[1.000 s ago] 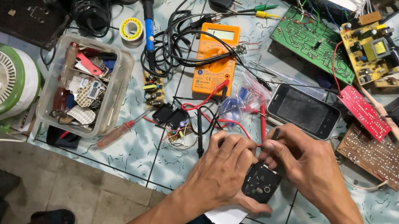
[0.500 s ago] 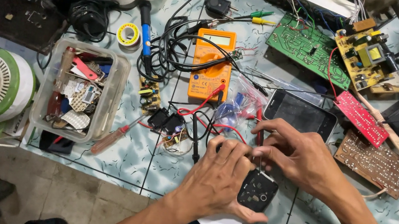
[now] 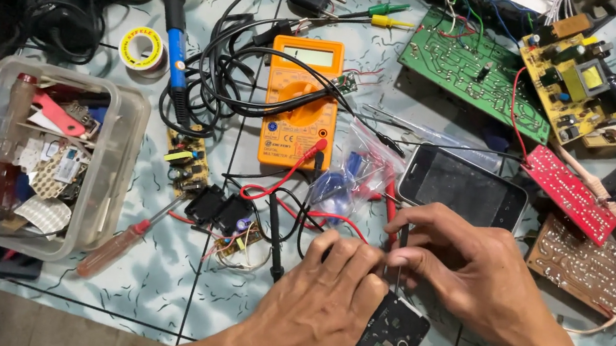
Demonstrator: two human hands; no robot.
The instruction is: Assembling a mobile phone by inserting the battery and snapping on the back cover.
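My left hand point(image 3: 321, 311) grips a small black round-cornered circuit module point(image 3: 391, 335) near the table's front edge, thumb under it and fingers over its top. My right hand point(image 3: 471, 272) pinches a thin dark tool, upright, with its tip set on the module's top edge. A black smartphone point(image 3: 465, 189) lies face up just behind my right hand. Red and black probe leads point(image 3: 286, 186) run from the orange multimeter point(image 3: 300, 100) toward my hands.
A clear plastic box point(image 3: 117, 162) of small parts stands at left, a red-handled screwdriver point(image 3: 123, 242) beside it. Green point(image 3: 467, 67), yellow point(image 3: 574, 82), red point(image 3: 572, 194) and brown point(image 3: 591, 273) circuit boards lie at right. A solder spool point(image 3: 141, 49) and blue soldering iron point(image 3: 177, 50) sit behind tangled cables.
The view has drawn closer and shifted down. My hands stay on the black module; the right hand's fingers have closed on the thin tool over it.
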